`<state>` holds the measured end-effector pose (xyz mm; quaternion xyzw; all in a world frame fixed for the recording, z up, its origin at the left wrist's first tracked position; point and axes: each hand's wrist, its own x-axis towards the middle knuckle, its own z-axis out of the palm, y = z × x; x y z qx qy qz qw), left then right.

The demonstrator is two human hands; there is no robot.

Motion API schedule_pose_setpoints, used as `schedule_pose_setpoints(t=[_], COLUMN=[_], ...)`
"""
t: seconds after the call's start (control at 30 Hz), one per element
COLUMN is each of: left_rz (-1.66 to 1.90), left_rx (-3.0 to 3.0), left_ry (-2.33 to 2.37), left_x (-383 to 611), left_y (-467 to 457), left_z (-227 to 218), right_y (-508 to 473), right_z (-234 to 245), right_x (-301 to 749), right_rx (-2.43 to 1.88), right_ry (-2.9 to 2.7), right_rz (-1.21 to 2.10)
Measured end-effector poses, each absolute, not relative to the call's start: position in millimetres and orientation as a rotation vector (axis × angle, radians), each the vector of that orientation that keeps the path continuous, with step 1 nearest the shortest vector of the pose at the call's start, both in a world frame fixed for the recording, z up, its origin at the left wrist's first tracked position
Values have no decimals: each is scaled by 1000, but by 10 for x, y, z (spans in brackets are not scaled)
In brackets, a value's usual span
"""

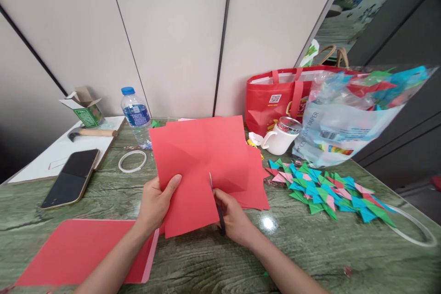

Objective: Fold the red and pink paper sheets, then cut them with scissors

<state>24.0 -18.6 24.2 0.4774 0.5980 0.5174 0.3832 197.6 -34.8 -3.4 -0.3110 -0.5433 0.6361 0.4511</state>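
My left hand (155,204) grips the lower left edge of a red paper sheet (193,161), thumb on its front, holding it up over the green table (206,257). My right hand (234,218) is closed on a pair of scissors (216,202) whose blades stand inside a cut running up from the sheet's bottom edge. More red paper lies behind the held sheet.
A stack of red sheets (82,250) lies at the front left. A phone (71,178), tape ring (132,161), hammer (91,133), small box (84,108) and water bottle (137,117) stand left. A white mug (279,137), red bag (279,101), plastic bag (347,115) and folded paper triangles (327,188) sit right.
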Motion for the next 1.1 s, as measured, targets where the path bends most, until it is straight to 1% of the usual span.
schedule_pose_setpoints(t=[0.33,1.1], left_rz=[1324,1322], left_rx=[1420,1475], left_ry=[1643,1653], left_x=[224,245], left_y=[-217,-235], left_z=[245,285], right_y=[-352,-349], right_z=[-80,-120], right_x=[1959,1939], right_rx=[-756,-820], right_ry=[-1293,-1267], right_rz=[1584,1536])
